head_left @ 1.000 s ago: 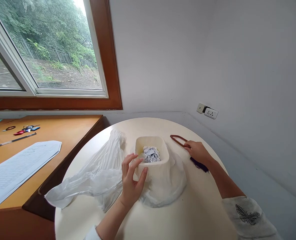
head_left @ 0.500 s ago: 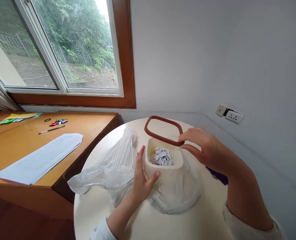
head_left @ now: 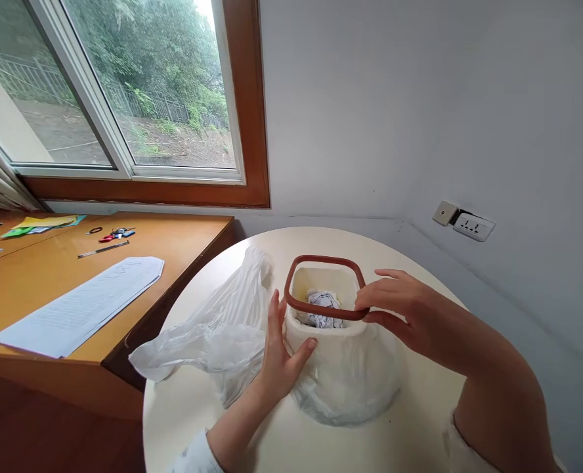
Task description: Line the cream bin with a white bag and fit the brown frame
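A small white wastebasket point(head_left: 341, 368) lined with a clear plastic bag stands on the round table. Crumpled paper point(head_left: 325, 303) lies inside it. My left hand point(head_left: 282, 355) holds the basket's near left corner, fingers along the left side and thumb on the front. Pinched at its right near corner, a reddish-brown rim ring point(head_left: 327, 314) is in my right hand point(head_left: 394, 299). The ring hovers tilted over the basket's mouth, and its far edge is higher in view than the opening. My right fingertips are partly hidden behind the ring.
A crumpled white plastic bag point(head_left: 227, 328) lies on the round cream table point(head_left: 188, 420) left of the basket. The wooden desk point(head_left: 193, 243) at left carries paper sheets point(head_left: 85, 305), a pen point(head_left: 103, 249) and keys point(head_left: 119, 233). A wall socket point(head_left: 473, 226) is at right.
My right hand has lowered the ring toward the basket, so it now frames the mouth instead of hanging behind and above it. My left hand has stayed on the basket.
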`<state>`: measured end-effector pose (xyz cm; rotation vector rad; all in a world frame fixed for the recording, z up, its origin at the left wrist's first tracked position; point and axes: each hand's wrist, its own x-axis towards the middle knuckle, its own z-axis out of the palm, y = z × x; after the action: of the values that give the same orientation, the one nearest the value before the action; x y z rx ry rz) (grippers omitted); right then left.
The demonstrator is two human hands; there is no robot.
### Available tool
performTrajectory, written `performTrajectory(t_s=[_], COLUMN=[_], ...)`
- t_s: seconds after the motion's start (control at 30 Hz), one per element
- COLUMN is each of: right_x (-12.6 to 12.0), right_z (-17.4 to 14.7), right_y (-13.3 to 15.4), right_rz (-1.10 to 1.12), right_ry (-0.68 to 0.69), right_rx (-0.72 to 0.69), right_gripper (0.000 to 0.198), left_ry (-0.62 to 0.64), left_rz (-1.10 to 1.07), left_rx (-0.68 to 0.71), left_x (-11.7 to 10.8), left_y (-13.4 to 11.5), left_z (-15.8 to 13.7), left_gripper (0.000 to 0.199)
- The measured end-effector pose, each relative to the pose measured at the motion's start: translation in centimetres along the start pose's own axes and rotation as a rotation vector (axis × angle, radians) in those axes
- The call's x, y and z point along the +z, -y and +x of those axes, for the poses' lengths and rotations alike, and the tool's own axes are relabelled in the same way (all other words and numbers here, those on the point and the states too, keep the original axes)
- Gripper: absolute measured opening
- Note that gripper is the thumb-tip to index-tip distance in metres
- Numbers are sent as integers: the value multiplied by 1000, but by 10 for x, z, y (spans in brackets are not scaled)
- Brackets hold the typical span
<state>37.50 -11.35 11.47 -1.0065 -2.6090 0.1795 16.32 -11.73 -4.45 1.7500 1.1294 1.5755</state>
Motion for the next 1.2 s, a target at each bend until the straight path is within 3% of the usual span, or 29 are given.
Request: performTrajectory(t_s=[0.4, 0.97, 1.2], right_x=[4, 6, 15], right_z=[-1, -1, 7], right_y=[-2, 2, -6], right_rz=[39, 15, 15], right_ry=[123, 132, -24], right_rx=[1, 71, 114], right_gripper=[17, 18, 35], left_ry=[-11, -10, -29], left_rz=[-7, 35, 65], left_rx=[-11, 98, 121], left_x=[3, 2, 2], left_y=[1, 0, -2], left_z=[-3, 1, 2], left_gripper=[83, 73, 72])
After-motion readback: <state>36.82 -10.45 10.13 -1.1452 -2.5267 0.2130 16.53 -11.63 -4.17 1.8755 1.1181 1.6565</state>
